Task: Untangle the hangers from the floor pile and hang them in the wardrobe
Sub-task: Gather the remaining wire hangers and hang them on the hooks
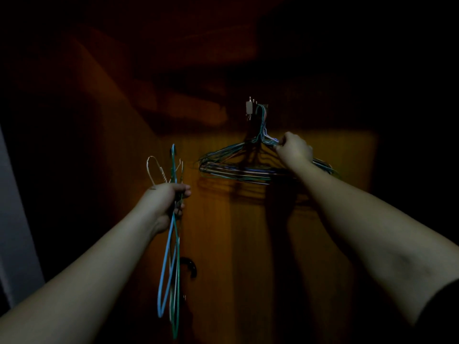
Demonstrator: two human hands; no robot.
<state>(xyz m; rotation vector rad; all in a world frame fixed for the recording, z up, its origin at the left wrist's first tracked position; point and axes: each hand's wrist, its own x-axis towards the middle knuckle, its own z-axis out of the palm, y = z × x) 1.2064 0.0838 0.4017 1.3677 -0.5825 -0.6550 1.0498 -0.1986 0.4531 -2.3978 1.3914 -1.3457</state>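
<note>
My left hand (169, 202) grips a small bunch of wire hangers (171, 269), blue, green and white, by their necks; their hooks stick up above my fist and their bodies hang down. Several more wire hangers (238, 167) hang together from a small metal hook (250, 108) on the brown wooden wardrobe panel (223, 232). My right hand (294, 148) is curled around the right shoulder wires of that hanging bunch, just below the hook.
The scene is very dark. A dark curved handle (190, 268) sits on the panel below my left hand. A pale vertical surface (17, 232) runs along the left edge. The hangers' shadows fall on the wood.
</note>
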